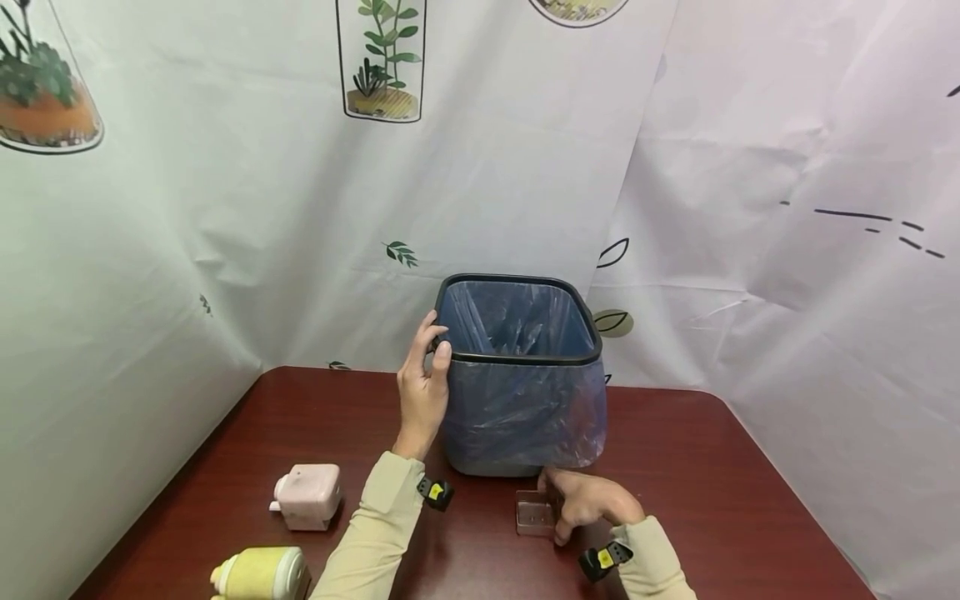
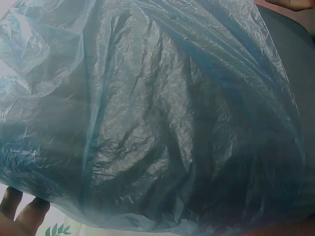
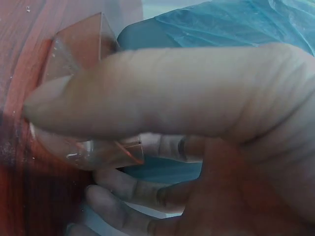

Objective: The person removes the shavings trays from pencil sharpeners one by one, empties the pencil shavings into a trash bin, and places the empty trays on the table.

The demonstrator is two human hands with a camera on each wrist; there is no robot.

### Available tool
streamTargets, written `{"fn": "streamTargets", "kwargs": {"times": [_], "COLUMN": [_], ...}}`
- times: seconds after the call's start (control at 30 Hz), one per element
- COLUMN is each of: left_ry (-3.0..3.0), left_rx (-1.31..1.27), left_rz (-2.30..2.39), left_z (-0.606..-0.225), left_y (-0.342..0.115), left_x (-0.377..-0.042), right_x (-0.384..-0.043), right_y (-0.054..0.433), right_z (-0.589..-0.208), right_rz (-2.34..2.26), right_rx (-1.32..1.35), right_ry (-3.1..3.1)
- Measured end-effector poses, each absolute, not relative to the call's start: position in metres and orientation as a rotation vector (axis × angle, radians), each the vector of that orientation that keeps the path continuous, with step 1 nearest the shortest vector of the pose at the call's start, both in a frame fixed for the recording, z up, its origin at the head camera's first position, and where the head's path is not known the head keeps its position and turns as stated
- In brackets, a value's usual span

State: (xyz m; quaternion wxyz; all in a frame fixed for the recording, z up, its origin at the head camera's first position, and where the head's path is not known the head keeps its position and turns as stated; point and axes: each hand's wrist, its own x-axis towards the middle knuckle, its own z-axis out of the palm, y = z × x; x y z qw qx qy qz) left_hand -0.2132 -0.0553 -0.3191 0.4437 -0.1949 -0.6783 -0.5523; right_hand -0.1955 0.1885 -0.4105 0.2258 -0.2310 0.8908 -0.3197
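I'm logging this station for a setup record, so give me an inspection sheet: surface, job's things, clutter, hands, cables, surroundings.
Surface: dark reddish-brown wood-look table, rounded far corners.
Job's things: black-rimmed trash bin with a translucent bluish liner folded over its outside; small clear plastic box just in front of it.
Clutter: pink-and-white device and yellow-and-white device on the left, the yellow one cut off by the picture's edge; exact type unclear.
Hands: left hand grips the bin's left rim; right hand holds the box between thumb and fingers.
Cables: nothing seen.
Surroundings: creased white sheeting with plant prints.
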Motion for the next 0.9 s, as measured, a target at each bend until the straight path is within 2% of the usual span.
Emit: {"fn": "streamTargets", "kwargs": {"times": [0.7,0.9], "left_ry": [-1.734,-1.779], "left_rx": [-0.464,-0.443], "left_rz": [-1.414,-1.425], "left_z": [-0.318,-0.33], "left_y": [-0.057,-0.061], "left_x": [-0.208,-0.223], "right_x": [-0.18,-0.176], "right_y": [0.177,0.162], "right_z": [-0.383,-0.384], "right_rz": [-0.922,-0.942], "right_rx": [-0.862,-0.999], "right_ry": [2.43,2.473]}}
